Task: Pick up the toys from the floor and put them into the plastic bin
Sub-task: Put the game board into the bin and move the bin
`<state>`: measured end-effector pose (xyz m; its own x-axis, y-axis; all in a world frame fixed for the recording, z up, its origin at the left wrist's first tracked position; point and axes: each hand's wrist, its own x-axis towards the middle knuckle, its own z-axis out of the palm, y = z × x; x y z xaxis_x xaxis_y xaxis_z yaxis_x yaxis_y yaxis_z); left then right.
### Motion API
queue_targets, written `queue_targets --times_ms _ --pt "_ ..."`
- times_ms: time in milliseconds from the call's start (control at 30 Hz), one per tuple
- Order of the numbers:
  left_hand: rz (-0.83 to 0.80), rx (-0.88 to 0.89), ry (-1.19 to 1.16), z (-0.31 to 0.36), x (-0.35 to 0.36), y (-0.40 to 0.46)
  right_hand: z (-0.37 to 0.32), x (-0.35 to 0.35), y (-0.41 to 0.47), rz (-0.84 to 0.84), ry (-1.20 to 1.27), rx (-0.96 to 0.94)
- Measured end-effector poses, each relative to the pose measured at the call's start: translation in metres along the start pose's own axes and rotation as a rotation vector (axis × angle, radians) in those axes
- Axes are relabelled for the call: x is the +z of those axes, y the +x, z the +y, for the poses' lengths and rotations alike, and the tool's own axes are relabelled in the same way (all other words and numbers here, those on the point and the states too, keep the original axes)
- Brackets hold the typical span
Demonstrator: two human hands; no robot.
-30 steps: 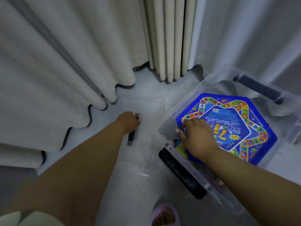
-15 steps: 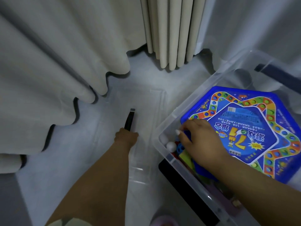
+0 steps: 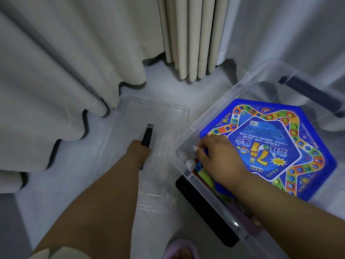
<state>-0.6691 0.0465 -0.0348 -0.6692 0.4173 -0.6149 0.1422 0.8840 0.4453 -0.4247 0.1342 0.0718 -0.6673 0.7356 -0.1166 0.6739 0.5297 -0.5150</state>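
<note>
A clear plastic bin (image 3: pixel 211 119) stands on the floor at the right. A blue hexagonal game board (image 3: pixel 291 146) lies tilted inside it, over small coloured toys and a white ball (image 3: pixel 190 163) in the near-left corner. My right hand (image 3: pixel 220 159) rests on the board's left corner, fingers curled over its edge among those toys. My left hand (image 3: pixel 139 152) grips a dark bar-shaped object (image 3: pixel 147 136) with a grey tip, above the clear lid (image 3: pixel 168 113) lying flat on the floor.
Beige curtains (image 3: pixel 56 71) hang to the floor at the left and back, touching the lid's far-left corner. Dark latches sit on the bin's near end (image 3: pixel 205 208) and far end (image 3: pixel 313 94). My foot in a pink slipper (image 3: pixel 179 249) is at the bottom.
My left hand has slid down the dark object, so its grey-tipped end now sticks out beyond the fingers. The right hand stays on the board's corner. The view has moved closer.
</note>
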Motion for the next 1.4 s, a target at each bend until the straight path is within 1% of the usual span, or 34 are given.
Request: queue_targets --times_ms 167,267,367,433,533,633,733,800,867,933,1000,1100,1200,1267,1400 --pt "0.190 0.074 0.245 0.025 -0.025 -0.009 -0.003 -0.009 0.002 0.015 -0.003 -0.002" --pt "0.263 0.115 0.436 0.050 -0.056 -0.026 -0.007 -0.021 0.002 0.020 -0.001 0.004" --pt "0.349 0.168 0.571 0.078 -0.094 -0.049 -0.013 -0.038 0.000 0.028 0.014 0.022" --pt "0.432 0.231 0.592 0.098 -0.119 -0.068 -0.017 -0.051 -0.002 0.047 0.060 0.044" --pt "0.477 0.331 0.497 0.128 -0.153 -0.097 -0.023 -0.073 -0.007 0.086 0.138 0.083" --pt "0.401 0.460 0.320 0.159 -0.170 -0.131 -0.025 -0.095 -0.012 0.121 0.226 0.120" --pt "0.276 0.556 0.183 0.187 -0.155 -0.172 -0.019 -0.117 -0.017 0.199 0.401 0.242" --pt "0.160 0.576 0.076 0.201 -0.130 -0.197 -0.007 -0.130 -0.021 0.298 0.514 0.382" --pt "0.085 0.594 0.028 0.210 -0.099 -0.213 0.014 -0.144 -0.027 0.432 0.608 0.506" --pt "0.031 0.598 0.012 0.214 -0.063 -0.221 0.040 -0.157 -0.038 0.553 0.630 0.582" --pt "-0.015 0.600 0.016 0.214 -0.025 -0.226 0.066 -0.165 -0.051 0.617 0.579 0.660" --pt "-0.057 0.596 0.113 0.210 0.025 -0.234 0.101 -0.168 -0.069 0.601 0.478 0.805" --pt "-0.081 0.613 0.172 0.207 0.059 -0.241 0.127 -0.163 -0.083 0.530 0.283 0.889" --pt "-0.076 0.623 0.213 0.205 0.073 -0.240 0.138 -0.157 -0.087 0.461 0.211 0.906" --pt "-0.048 0.637 0.217 0.204 0.086 -0.232 0.152 -0.157 -0.083 0.358 0.265 0.851"
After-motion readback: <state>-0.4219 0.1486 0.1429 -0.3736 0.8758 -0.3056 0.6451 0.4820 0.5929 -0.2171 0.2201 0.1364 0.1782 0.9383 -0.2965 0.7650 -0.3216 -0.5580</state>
